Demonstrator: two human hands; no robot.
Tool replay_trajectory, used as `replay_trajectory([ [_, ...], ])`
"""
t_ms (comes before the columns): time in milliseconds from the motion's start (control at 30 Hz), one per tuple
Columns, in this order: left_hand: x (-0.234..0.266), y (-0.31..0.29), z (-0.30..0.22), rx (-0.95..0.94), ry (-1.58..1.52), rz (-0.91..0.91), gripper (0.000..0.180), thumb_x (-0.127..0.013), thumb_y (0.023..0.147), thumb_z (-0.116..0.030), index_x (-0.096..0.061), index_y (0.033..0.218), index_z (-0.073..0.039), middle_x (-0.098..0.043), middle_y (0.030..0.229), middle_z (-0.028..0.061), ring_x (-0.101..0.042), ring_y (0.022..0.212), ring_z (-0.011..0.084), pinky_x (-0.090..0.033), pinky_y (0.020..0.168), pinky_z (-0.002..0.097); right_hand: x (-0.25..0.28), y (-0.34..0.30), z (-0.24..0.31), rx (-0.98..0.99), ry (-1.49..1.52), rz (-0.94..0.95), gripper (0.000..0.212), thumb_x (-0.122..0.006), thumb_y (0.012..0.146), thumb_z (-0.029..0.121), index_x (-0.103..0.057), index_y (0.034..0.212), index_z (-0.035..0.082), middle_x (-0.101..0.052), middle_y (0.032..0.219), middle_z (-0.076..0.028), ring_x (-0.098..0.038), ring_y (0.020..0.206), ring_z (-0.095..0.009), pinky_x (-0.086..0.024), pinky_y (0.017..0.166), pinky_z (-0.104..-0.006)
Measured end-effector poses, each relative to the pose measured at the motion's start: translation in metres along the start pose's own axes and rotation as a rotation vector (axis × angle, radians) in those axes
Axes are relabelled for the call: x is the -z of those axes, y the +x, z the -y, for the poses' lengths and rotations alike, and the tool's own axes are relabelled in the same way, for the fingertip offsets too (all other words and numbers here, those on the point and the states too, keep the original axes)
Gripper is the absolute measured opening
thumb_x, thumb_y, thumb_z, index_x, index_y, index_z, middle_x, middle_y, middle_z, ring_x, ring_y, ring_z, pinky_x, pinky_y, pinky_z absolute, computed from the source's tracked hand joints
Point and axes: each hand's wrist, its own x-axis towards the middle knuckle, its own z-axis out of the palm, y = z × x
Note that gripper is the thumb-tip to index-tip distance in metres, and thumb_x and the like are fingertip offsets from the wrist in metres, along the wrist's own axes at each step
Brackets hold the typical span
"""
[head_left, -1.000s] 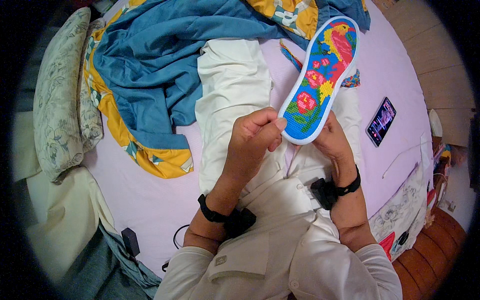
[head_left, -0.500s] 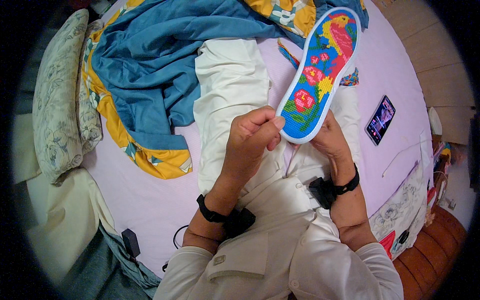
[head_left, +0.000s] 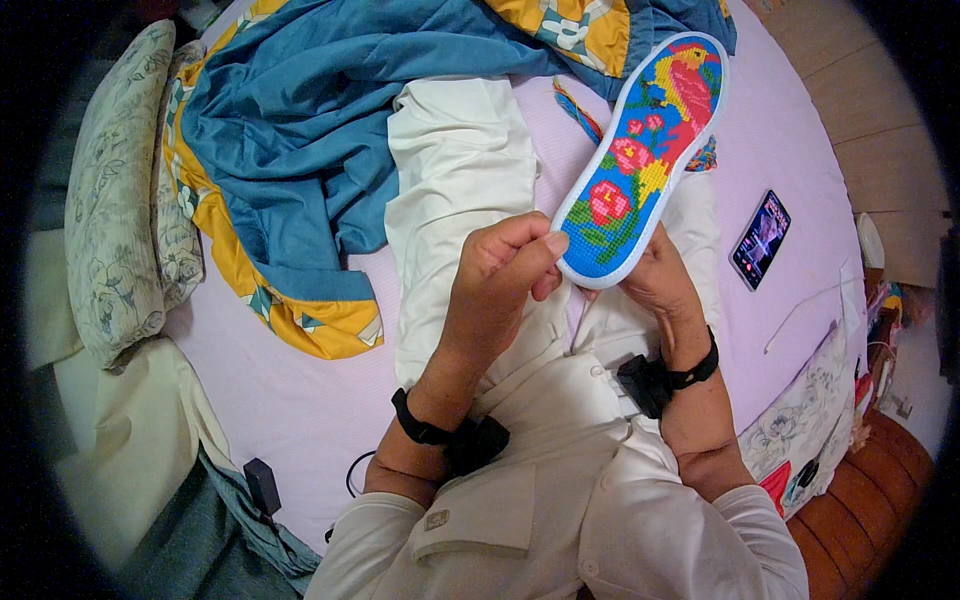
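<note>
A bed (head_left: 270, 400) under a lilac sheet fills the view, with brown boards (head_left: 850, 90) beyond its right edge. One blue-and-yellow quilt (head_left: 290, 160) is heaped toward its far left corner; one phone (head_left: 763, 240) lies near its right edge. Two black straps (head_left: 425, 428) circle the wrists, one each. One insole (head_left: 640, 165) is held up above the bed's middle: the left hand (head_left: 508, 265) pinches its near end; the right hand (head_left: 662, 280) is partly behind it, fingers hidden, so I cannot tell its grip.
</note>
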Motion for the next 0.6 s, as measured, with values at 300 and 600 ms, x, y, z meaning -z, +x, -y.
replay_trajectory([
  [300, 0.001, 0.0012, -0.0018, 0.039, -0.041, 0.017, 0.015, -0.053, 0.084, -0.013, -0.057, 0.076, -0.001, -0.049, 0.061, -0.0022, -0.038, 0.053, 0.0033, -0.028, 0.049, 0.0178, 0.0029, 0.0012, -0.0005, -0.023, -0.05, 0.03, 0.018, -0.059, 0.084, 0.007, -0.058, 0.1, 0.001, -0.063, 0.082, -0.007, -0.059, 0.063, -0.012, -0.05, 0.053, -0.026],
  [600, 0.0022, 0.0013, -0.0033, 0.065, -0.04, 0.038, 0.016, -0.053, 0.084, -0.015, -0.057, 0.075, -0.002, -0.05, 0.063, -0.0017, -0.037, 0.053, 0.0032, -0.028, 0.049, 0.0181, 0.0018, -0.0005, 0.0005, -0.039, -0.096, -0.013, 0.02, -0.058, 0.084, 0.006, -0.055, 0.104, 0.001, -0.063, 0.085, -0.008, -0.059, 0.061, -0.013, -0.05, 0.053, -0.0261],
])
